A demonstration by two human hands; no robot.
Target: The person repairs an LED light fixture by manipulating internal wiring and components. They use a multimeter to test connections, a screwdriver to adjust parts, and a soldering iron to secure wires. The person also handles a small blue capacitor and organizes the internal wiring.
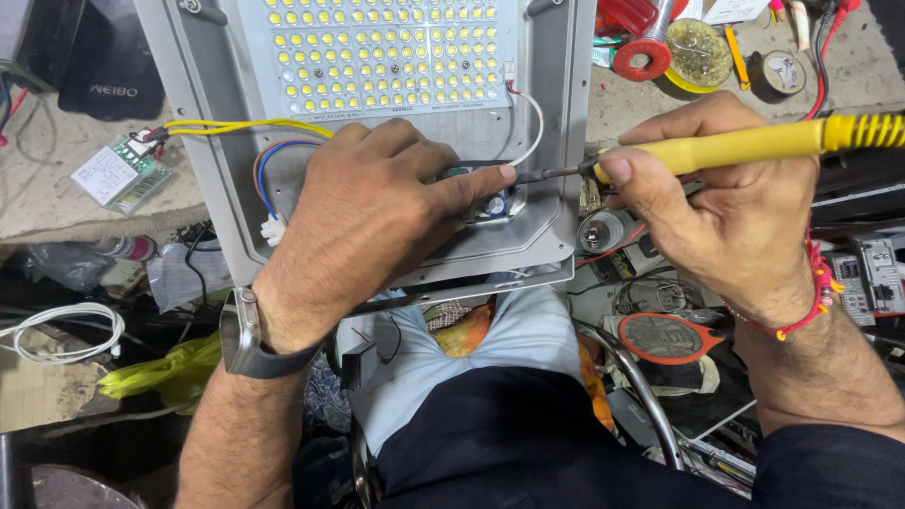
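LED floodlight housing lies open at 12 o'clock, its LED panel facing up. Left hand rests flat on the housing's lower part, fingers pressing a small component. At 3 o'clock, right hand grips a yellow-handled soldering iron, tip at that component.

Cluttered grey workbench strewn with tools under bright light
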